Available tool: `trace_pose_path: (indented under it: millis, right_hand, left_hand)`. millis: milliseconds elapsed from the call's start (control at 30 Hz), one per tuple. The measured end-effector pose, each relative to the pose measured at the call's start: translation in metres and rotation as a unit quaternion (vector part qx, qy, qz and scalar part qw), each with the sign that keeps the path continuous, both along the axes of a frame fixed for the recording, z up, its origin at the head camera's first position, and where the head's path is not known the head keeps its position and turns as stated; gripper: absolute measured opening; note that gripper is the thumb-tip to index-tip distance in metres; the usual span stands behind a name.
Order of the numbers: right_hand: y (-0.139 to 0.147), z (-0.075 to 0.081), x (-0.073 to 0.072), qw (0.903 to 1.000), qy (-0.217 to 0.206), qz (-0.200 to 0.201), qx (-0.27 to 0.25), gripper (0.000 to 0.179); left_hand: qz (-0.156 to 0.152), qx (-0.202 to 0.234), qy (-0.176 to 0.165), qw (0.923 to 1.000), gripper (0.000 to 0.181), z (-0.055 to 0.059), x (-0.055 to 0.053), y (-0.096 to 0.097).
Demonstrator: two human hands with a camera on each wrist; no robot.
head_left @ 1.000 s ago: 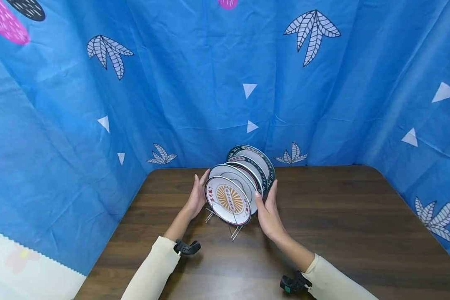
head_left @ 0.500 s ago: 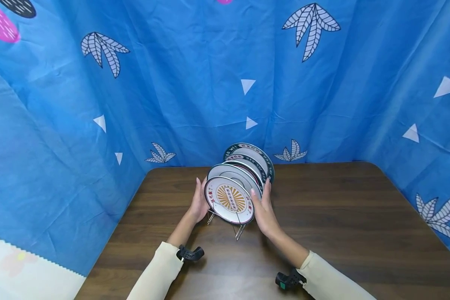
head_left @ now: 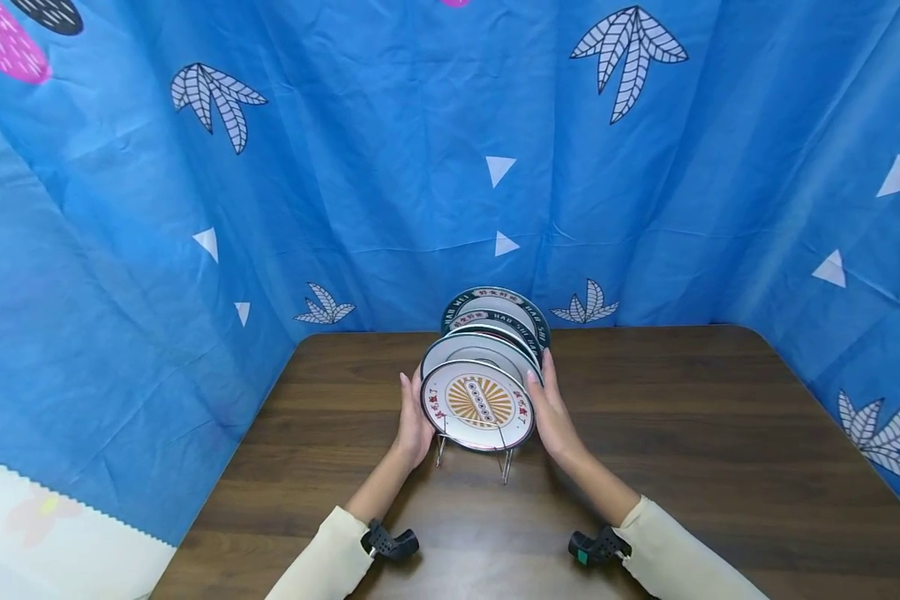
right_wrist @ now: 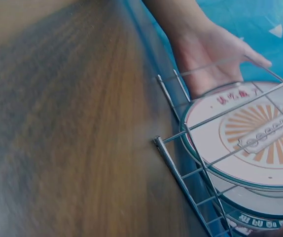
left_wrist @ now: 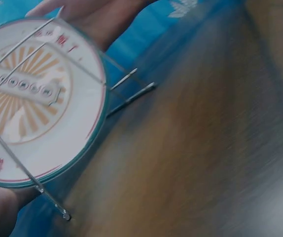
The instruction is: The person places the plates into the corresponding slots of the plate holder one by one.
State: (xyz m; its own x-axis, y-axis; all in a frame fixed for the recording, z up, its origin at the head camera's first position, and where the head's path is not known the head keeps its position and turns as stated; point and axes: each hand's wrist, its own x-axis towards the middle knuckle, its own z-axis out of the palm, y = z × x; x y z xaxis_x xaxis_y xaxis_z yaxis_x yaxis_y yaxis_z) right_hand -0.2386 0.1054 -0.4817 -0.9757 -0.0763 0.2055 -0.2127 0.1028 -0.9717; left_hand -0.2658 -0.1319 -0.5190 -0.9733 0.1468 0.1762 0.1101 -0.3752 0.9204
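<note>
In the head view, several round plates stand in a row in a thin wire plate rack (head_left: 507,467) on the table. The front plate (head_left: 477,406) has an orange sunburst and red characters. Plates with green lettered rims, such as the rearmost plate (head_left: 465,305), stand behind it. My left hand (head_left: 414,429) holds the loaded rack from the left, fingers partly hidden behind the plates. From the right, my right hand (head_left: 555,421) holds it, thumb beside the front plates. The right wrist view shows the rack's wire frame (right_wrist: 173,170) and my left palm (right_wrist: 208,64) against the far side.
A dark wooden table (head_left: 690,450) extends on both sides of the rack. Behind it hangs a blue patterned curtain (head_left: 390,192), close to the table's back edge. Black bands (head_left: 390,542) sit at both wrists.
The rack with its plates has turned: its front has swung right and the back plates slightly left, so it faces me more squarely. Both hands have moved along with it.
</note>
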Motion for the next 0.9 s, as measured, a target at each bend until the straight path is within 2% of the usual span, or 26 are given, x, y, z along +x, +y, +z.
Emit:
trace_pose_path:
  millis: [333,633,767,900]
  right_hand:
    - [0.022,0.0,-0.007,0.999,-0.009,0.034,-0.028,0.063]
    - [0.035,-0.003,-0.006,0.9972,-0.03,0.05,-0.046,0.063]
    - [0.041,-0.003,-0.005,0.9969,-0.038,0.056,-0.04,0.063]
    - [0.054,0.004,-0.004,0.9977,-0.038,0.056,-0.009,0.064]
  left_hand:
    - [0.044,0.001,0.011,0.999,0.077,-0.002,0.023,0.026]
    - [0.037,-0.005,0.012,0.9992,0.074,-0.001,0.039,0.036]
    - [0.029,-0.032,0.027,0.9987,0.072,0.001,0.04,0.032]
    - [0.041,-0.099,0.037,0.9935,0.069,0.005,0.035,0.015]
